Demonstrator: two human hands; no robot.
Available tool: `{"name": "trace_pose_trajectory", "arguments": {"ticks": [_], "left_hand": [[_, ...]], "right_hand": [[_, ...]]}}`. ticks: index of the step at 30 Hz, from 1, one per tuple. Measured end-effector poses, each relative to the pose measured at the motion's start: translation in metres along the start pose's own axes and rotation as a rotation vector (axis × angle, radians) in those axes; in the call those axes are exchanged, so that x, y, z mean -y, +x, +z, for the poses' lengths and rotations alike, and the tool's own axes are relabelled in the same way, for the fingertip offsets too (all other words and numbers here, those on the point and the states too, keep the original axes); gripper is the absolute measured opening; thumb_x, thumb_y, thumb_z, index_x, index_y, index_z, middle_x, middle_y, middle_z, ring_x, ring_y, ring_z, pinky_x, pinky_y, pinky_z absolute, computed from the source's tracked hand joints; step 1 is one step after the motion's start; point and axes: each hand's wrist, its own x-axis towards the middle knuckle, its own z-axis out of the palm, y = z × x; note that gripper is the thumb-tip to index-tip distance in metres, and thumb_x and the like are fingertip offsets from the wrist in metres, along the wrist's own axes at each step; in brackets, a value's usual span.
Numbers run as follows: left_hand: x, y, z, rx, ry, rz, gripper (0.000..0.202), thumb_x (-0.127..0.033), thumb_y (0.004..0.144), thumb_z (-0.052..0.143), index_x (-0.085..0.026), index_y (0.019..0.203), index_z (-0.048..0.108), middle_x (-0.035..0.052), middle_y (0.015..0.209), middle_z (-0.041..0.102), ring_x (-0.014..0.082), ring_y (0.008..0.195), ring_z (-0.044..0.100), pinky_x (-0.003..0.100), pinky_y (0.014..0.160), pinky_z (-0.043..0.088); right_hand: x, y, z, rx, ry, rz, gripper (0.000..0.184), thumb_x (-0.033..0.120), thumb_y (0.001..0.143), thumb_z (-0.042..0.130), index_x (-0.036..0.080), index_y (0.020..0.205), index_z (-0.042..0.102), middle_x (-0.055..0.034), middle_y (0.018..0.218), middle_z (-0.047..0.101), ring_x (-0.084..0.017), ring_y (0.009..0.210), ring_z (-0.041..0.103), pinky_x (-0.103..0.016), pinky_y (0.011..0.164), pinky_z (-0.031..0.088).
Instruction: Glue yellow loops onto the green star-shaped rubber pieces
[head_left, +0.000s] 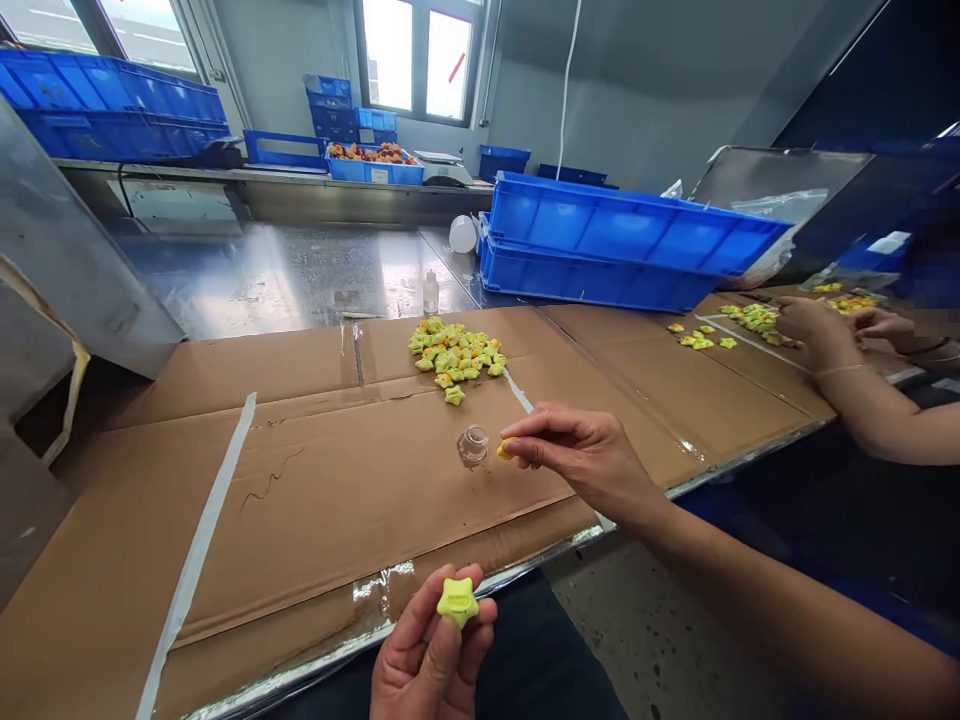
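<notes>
Near the table's front edge, my left hand grips a yellow-green star-shaped piece between thumb and fingers. A rectangular recess shows on the star's upturned face. My right hand pinches a small yellow-orange piece, mostly covered by the fingertips. Just left of those fingertips, apart from them, a small clear glass jar stands on the cardboard. Farther back lies a pile of similar yellow-green stars, some with orange-yellow parts on them.
Cardboard with tape strips covers the tabletop. A clear dropper bottle stands behind the pile. Stacked blue crates are at the back right. At right, another person's hands work beside more stars.
</notes>
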Motion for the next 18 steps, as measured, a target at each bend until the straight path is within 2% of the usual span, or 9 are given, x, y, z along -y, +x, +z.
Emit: {"name": "trace_pose_trajectory", "arguments": {"ticks": [5,11,18], "left_hand": [[0.0045,0.0031,-0.0048,0.062,-0.044,0.043,0.032,-0.016,0.046,0.088,-0.024,0.075,0.078,0.0057,0.087,0.077,0.0195,0.07,0.072,0.019,0.064,0.057],[0.0056,0.0046,-0.0085,0.08,-0.025,0.043,0.03,-0.016,0.049,0.087,-0.023,0.076,0.078,0.0077,0.087,0.077,0.0189,0.071,0.072,0.019,0.065,0.057],[0.0036,0.0002,0.0007,-0.003,0.022,0.053,0.035,-0.02,0.04,0.09,-0.023,0.072,0.078,0.0061,0.082,0.078,0.018,0.062,0.072,0.018,0.058,0.057]], "right_hand": [[0.0005,-0.0047,-0.0006,0.012,-0.016,-0.05,0.012,0.029,0.081,0.071,0.018,0.083,0.073,-0.0022,0.07,0.061,-0.014,0.064,0.056,-0.025,0.058,0.048],[0.0011,-0.0086,-0.0015,0.012,-0.038,-0.046,0.009,0.027,0.081,0.071,0.019,0.083,0.073,-0.0011,0.068,0.061,-0.014,0.062,0.055,-0.025,0.058,0.046],[0.0014,-0.0066,-0.0005,-0.003,-0.004,-0.006,0.01,0.027,0.078,0.073,0.017,0.081,0.074,-0.0007,0.068,0.061,-0.012,0.061,0.055,-0.023,0.057,0.046]]}}
